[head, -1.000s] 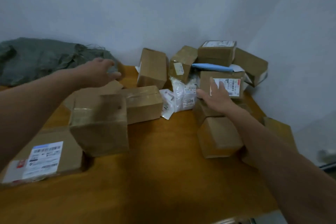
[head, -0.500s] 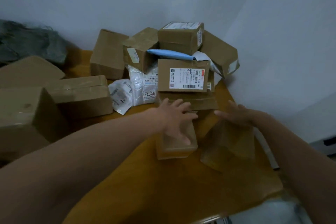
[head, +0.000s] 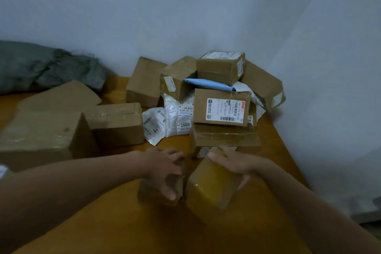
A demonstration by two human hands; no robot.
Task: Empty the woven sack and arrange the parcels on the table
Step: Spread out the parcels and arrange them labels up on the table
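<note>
Seemingly mid-arranging, the left hand (head: 165, 169) clasped a small brown cardboard box (head: 151, 194) and the right hand (head: 237, 163) a glossy tape-wrapped parcel (head: 212, 194) near-centre on the orange wooden table (head: 123, 225), probably needing neat side-by-side placement next, while the grey-green woven sack (head: 41, 68) lay far left.
</note>
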